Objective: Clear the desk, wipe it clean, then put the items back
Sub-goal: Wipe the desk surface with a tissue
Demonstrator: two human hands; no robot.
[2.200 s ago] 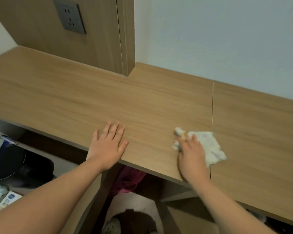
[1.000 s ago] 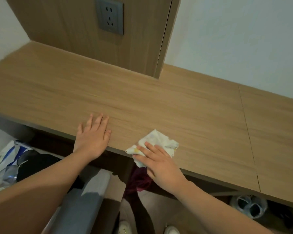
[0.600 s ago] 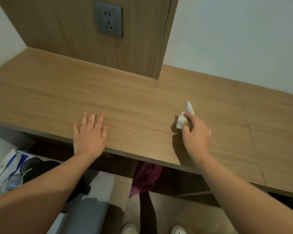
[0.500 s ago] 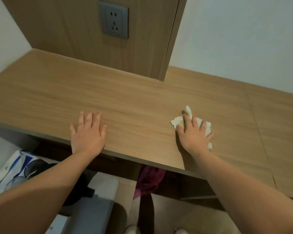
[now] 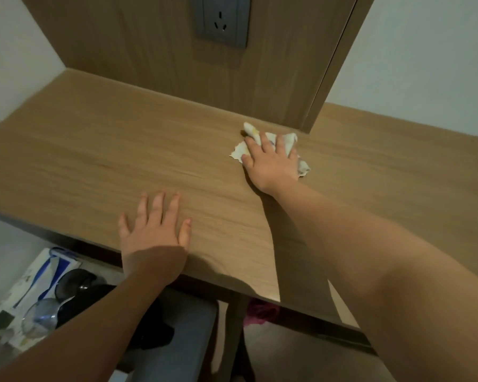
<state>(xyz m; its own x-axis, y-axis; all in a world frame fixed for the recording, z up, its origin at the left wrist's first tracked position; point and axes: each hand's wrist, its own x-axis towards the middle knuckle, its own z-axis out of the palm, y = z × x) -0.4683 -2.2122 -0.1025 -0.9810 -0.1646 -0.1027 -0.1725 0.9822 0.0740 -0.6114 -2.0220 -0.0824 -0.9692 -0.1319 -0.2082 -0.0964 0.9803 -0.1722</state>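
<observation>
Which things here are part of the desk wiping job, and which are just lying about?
Job: desk; white cloth; right hand pressing it; left hand flat on the desk.
Lying about: wall socket; grey seat; pink fabric under the desk.

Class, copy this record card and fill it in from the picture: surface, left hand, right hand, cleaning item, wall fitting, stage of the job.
Surface: wooden desk
Left hand: flat on the desk near its front edge, fingers straight
Right hand: pressing flat on the cloth, arm stretched forward
Cleaning item: crumpled white cloth on the desk, close to the wooden panel
Wall fitting: grey socket on the panel
Stage: wiping
</observation>
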